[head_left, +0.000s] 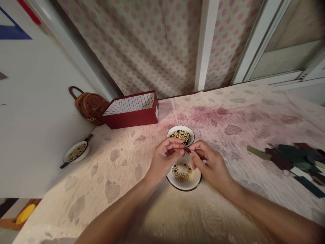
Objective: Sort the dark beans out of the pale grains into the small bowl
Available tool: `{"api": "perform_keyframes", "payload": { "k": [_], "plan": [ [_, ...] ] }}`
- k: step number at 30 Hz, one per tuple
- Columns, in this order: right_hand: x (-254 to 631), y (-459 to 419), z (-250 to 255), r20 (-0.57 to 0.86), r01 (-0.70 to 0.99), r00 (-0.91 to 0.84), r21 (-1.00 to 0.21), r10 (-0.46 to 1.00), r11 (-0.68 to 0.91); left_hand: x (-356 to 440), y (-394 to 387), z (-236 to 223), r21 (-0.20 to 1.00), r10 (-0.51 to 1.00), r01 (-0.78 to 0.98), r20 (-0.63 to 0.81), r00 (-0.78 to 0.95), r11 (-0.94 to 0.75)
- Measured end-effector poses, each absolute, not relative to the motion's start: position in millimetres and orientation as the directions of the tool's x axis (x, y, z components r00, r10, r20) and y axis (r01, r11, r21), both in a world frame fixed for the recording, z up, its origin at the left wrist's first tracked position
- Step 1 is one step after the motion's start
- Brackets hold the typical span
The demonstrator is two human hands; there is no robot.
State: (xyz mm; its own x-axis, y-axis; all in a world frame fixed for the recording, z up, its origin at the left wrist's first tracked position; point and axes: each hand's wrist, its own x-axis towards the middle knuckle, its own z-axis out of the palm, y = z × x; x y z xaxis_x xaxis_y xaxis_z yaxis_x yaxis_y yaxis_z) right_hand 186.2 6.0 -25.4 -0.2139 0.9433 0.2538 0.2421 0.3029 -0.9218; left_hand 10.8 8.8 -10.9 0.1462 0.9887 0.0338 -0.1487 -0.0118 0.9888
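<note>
My left hand (166, 156) and my right hand (208, 162) meet at the fingertips over the near bowl, both closed in a pinch. Between them is a small dark reddish-brown piece (186, 149), too small and too covered to name. Just beneath, a white dark-rimmed bowl (186, 185) contains gold-coloured beads (181, 177) and a few dark ones, lying roughly in a ring. Behind my fingers stands a second white bowl (169, 130), filled with mixed gold and black beads (181, 135); my fingers hide its front edge.
A red open box (132, 118) stands at the back left, beside a brown leather backpack (92, 105). Near the left wall sits another white bowl (85, 152) of beads. Dark green and maroon strips (291, 157) lie piled at the right on the patterned tablecloth (114, 173).
</note>
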Motion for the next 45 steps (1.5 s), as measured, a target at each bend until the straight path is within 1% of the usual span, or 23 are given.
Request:
{"api": "perform_keyframes", "payload": {
  "k": [4,8,13,15,17,19,22,24,26,30,32,35,37,45],
  "plan": [
    [186,6,-23,0.257,0.270,-0.209,-0.912,0.944,0.308,14,8,-11,0.988,0.989,-0.154,0.052,0.138,-0.031],
    [185,7,-21,0.274,0.291,-0.189,-0.902,0.943,0.320,14,11,-7,0.993,0.991,-0.106,0.061,0.116,-0.049],
    [186,9,-21,0.251,0.254,-0.158,-0.924,0.955,0.285,12,27,-3,0.989,0.987,-0.059,0.141,0.072,-0.137],
    [187,11,-22,0.241,0.252,-0.141,-0.929,0.960,0.270,11,37,-5,0.981,0.979,0.017,0.193,0.072,-0.194],
    [187,14,-25,0.238,0.244,-0.130,-0.933,0.963,0.263,11,46,-9,0.952,0.962,0.145,0.260,0.077,-0.269],
    [188,16,-28,0.243,0.225,-0.121,-0.937,0.962,0.265,9,52,-14,0.904,0.946,0.278,0.310,0.098,-0.325],
    [188,18,-30,0.257,0.204,-0.107,-0.940,0.961,0.274,7,48,-15,0.817,0.933,0.452,0.326,0.151,-0.359],
    [188,18,-30,0.266,0.198,-0.105,-0.939,0.958,0.282,7,39,-11,0.724,0.926,0.578,0.318,0.205,-0.377],
    [189,18,-29,0.276,0.194,-0.108,-0.936,0.955,0.293,7,27,-4,0.619,0.911,0.669,0.283,0.300,-0.412],
    [189,18,-27,0.287,0.206,-0.118,-0.929,0.950,0.307,11,11,4,0.466,0.844,0.721,0.121,0.522,-0.513],
    [189,17,-27,0.293,0.212,-0.115,-0.926,0.949,0.311,14,9,4,0.396,0.825,0.745,0.061,0.562,-0.536],
    [189,17,-28,0.297,0.209,-0.112,-0.926,0.948,0.314,17,9,2,0.301,0.815,0.773,0.025,0.579,-0.559],
    [188,17,-28,0.295,0.210,-0.113,-0.926,0.949,0.313,18,9,1,0.274,0.801,0.767,0.017,0.599,-0.580],
    [187,17,-29,0.287,0.208,-0.133,-0.928,0.949,0.309,19,5,0,0.240,0.800,0.775,0.010,0.600,-0.585]
  ]
}}
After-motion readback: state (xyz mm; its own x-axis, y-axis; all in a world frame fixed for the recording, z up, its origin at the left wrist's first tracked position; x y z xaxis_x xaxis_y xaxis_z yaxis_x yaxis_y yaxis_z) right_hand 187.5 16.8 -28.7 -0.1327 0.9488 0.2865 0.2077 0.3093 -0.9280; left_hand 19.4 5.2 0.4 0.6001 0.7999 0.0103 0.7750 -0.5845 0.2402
